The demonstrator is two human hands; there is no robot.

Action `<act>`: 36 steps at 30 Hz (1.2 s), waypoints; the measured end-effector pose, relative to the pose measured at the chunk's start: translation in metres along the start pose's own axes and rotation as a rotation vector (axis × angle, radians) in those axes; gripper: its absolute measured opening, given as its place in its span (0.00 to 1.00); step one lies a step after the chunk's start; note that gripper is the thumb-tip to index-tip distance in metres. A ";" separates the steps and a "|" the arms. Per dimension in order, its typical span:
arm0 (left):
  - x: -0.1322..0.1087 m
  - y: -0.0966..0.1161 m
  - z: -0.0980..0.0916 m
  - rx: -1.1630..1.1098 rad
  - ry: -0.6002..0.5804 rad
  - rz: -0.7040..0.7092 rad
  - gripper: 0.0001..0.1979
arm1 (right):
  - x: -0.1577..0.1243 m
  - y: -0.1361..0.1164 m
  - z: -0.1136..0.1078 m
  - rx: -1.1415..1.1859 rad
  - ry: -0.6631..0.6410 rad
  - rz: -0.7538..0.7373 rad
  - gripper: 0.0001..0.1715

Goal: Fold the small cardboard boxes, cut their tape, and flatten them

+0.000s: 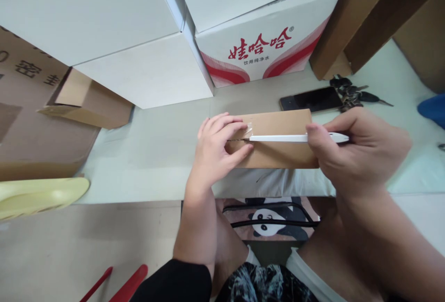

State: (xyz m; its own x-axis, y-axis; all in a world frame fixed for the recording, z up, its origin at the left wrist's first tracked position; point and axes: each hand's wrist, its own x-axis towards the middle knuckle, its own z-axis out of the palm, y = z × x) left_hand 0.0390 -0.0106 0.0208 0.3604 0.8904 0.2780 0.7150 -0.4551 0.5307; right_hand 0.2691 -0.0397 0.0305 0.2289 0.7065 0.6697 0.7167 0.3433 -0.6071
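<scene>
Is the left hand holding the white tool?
No, the right hand grips the white tool, while the left hand lies flat on the box.

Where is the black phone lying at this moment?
In the head view, the black phone lies on the table, right of centre, behind the small cardboard box, with the bunch of keys at its right end.

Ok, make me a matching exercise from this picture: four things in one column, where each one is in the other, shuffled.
1 left hand
2 white tool
3 phone
4 keys

a right of the phone, on the table
b pressing the brown box's left end
c behind the brown box, screen up
d in the right hand, along the box top

Pairs: 1-b, 2-d, 3-c, 4-a
</scene>
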 end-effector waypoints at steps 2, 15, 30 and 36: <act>0.000 0.000 0.000 0.002 0.001 0.000 0.15 | 0.000 -0.001 0.000 -0.008 -0.001 -0.055 0.17; 0.000 0.001 0.000 -0.014 -0.003 -0.009 0.14 | 0.003 0.010 -0.006 -0.059 -0.001 -0.097 0.17; 0.002 0.003 -0.002 0.012 -0.031 -0.036 0.14 | 0.009 0.006 -0.010 -0.060 -0.043 0.029 0.17; 0.002 0.003 -0.002 -0.005 -0.016 -0.032 0.13 | 0.008 0.004 -0.009 -0.049 -0.059 0.023 0.17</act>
State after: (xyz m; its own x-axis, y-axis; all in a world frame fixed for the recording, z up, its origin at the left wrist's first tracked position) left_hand 0.0408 -0.0107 0.0242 0.3468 0.9044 0.2485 0.7235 -0.4266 0.5427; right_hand 0.2793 -0.0379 0.0372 0.2073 0.7495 0.6288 0.7435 0.2970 -0.5991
